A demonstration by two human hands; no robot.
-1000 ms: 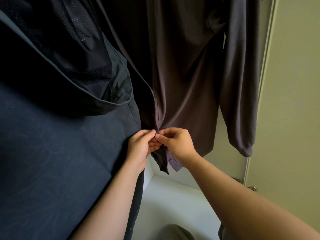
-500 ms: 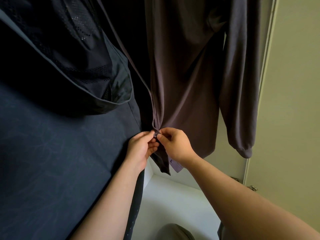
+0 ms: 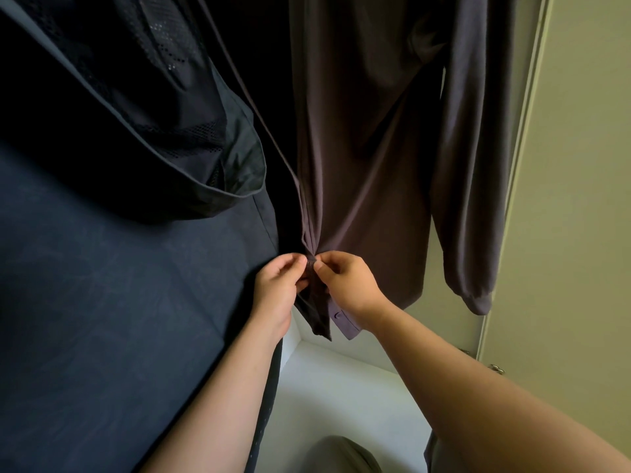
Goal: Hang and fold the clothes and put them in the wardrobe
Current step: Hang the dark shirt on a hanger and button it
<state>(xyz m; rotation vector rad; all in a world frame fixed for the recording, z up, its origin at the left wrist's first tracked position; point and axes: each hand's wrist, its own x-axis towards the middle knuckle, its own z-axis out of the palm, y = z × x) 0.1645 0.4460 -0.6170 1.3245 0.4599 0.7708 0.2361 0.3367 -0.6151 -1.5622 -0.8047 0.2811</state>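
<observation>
Fingers: thumb and forefinger tips of both hands pinched one spot on the dark fabric placket.
Reach: left hand and right hand equally near, one either side.
Long axis: dusky purple-brown button-up shirt hung in white-floored wardrobe, placket vertical through the pinch.

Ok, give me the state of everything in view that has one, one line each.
Brown shirt, hanging, front edges held together low down.
Left hand, pinching the shirt's front edge.
Right hand, pinching the opposite edge.
Bottom button, unfastened.
Navy jacket, hanging, mesh lining showing.
Wardrobe door, open.
</observation>
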